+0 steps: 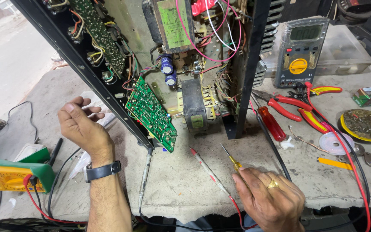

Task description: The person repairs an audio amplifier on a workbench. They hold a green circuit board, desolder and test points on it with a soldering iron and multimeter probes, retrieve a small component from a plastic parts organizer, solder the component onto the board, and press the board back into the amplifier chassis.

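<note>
My left hand (82, 126) hovers with loosely curled fingers beside the black edge of an opened metal chassis (108, 92) and holds nothing; a dark watch sits on its wrist. My right hand (269, 197), with a gold ring, grips a thin yellow-handled probe (232, 160) whose tip points up toward the chassis. A red test probe (206, 167) lies on the cloth just left of it. A green circuit board (152, 112) hangs out of the chassis next to a transformer (195, 107). A grey soldering iron (144, 174) lies under the board.
A grey multimeter (299, 51) leans at the back right. Red-handled pliers (286, 105), a red screwdriver (272, 123), a solder spool (335, 143) and a round flux tin (364, 124) lie at right. A yellow and green meter (11, 176) sits at far left with its leads.
</note>
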Motion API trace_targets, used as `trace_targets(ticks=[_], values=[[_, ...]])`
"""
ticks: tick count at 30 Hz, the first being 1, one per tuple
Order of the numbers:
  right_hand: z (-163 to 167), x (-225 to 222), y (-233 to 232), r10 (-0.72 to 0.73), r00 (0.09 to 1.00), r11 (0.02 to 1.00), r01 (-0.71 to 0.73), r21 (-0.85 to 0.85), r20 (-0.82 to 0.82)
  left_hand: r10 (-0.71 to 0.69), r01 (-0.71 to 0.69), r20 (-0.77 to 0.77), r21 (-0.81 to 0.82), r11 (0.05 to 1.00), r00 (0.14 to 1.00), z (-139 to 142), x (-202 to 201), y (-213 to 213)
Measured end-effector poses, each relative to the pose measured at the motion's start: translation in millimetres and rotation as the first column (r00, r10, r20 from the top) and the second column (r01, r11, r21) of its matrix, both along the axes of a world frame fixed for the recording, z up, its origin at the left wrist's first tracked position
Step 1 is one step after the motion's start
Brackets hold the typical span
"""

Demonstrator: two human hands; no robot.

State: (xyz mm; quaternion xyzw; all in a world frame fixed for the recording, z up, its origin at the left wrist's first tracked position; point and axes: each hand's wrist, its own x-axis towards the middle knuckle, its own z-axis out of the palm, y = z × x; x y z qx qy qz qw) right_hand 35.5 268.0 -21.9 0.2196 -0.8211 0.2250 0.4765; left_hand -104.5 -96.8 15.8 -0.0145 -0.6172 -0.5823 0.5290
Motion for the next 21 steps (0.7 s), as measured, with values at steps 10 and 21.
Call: trace_targets(ticks=[10, 21], values=[[5, 3, 0, 0.007, 1.0, 1.0, -0.007, 0.006, -0.004, -0.047, 0.046, -0.039, -0.03, 0.998, 0.998, 1, 79, 27], [10, 7, -11, 0.024, 0.999, 1.0, -0.024, -0.002, 0.024, 0.094, -0.003, 0.452, -0.197, 0.98, 0.887, -10, 137, 106]])
